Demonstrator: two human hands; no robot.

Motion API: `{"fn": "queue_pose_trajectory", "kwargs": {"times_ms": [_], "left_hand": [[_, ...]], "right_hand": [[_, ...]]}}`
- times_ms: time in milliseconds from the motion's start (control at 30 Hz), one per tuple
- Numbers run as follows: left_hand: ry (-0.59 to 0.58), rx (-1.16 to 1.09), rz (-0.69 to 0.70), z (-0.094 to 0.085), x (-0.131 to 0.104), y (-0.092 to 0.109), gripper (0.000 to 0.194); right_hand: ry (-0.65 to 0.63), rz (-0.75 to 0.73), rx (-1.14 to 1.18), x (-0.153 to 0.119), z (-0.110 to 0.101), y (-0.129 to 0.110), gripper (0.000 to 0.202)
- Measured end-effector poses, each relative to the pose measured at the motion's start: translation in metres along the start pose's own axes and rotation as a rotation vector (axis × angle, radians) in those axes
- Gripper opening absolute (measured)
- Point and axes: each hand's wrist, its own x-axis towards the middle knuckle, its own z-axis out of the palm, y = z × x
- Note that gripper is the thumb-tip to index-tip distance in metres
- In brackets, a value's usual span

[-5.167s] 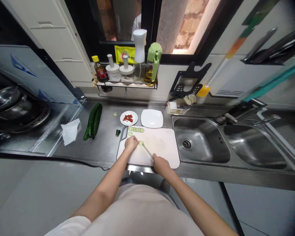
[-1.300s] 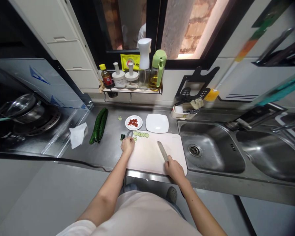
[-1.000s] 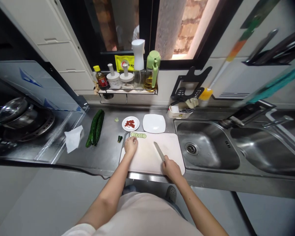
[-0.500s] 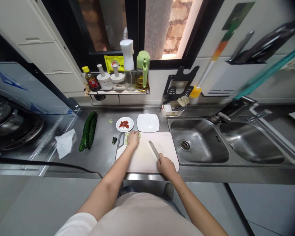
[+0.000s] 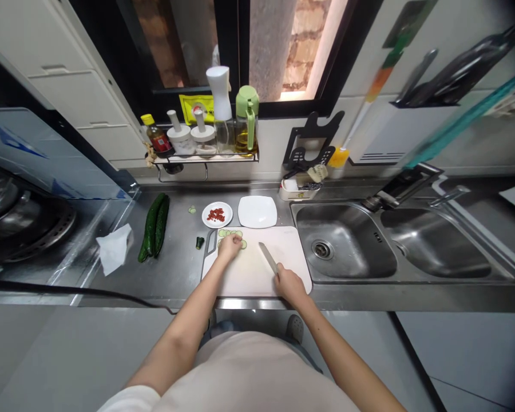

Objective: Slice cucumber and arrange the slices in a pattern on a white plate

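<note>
My right hand (image 5: pixel 290 284) is wrapped round the handle of a knife (image 5: pixel 268 257); its blade points up and left over the pale cutting board (image 5: pixel 257 280). At the board's upper left, my left hand (image 5: pixel 229 248) is closed, thumb and fingertips together at a cucumber slice (image 5: pixel 243 244). More cucumber slices (image 5: pixel 227 233) lie in a row just beyond that hand, partly hidden by it. Left of the board is a dark green cucumber end (image 5: pixel 199 242).
Beyond the board stand a white plate (image 5: pixel 257 212) and a small plate of chopped red pieces (image 5: pixel 206 216). Whole cucumbers (image 5: pixel 154 229) and a crumpled tissue (image 5: pixel 114 249) lie at left. A double sink (image 5: pixel 347 257) is at right, a condiment rack (image 5: pixel 206 158) behind.
My left hand has drawn slightly towards me and left, uncovering the row of cucumber slices; its fingers have curled in. The knife keeps nearly the same place. The view shifts slightly.
</note>
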Motion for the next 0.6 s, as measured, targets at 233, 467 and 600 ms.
{"fn": "queue_pose_trajectory", "kwargs": {"times_ms": [233, 467, 600], "left_hand": [[-0.063, 0.000, -0.001, 0.002, -0.031, -0.018, 0.017], [-0.016, 0.129, 0.122, 0.008, -0.040, -0.018, 0.021], [0.000, 0.158, 0.139, 0.009, -0.040, -0.018, 0.025]], "right_hand": [[-0.009, 0.006, 0.005, 0.001, 0.000, 0.000, 0.027], [-0.015, -0.001, -0.004, -0.003, -0.005, -0.001, 0.028], [-0.034, 0.004, -0.001, -0.004, -0.007, -0.002, 0.029]]}}
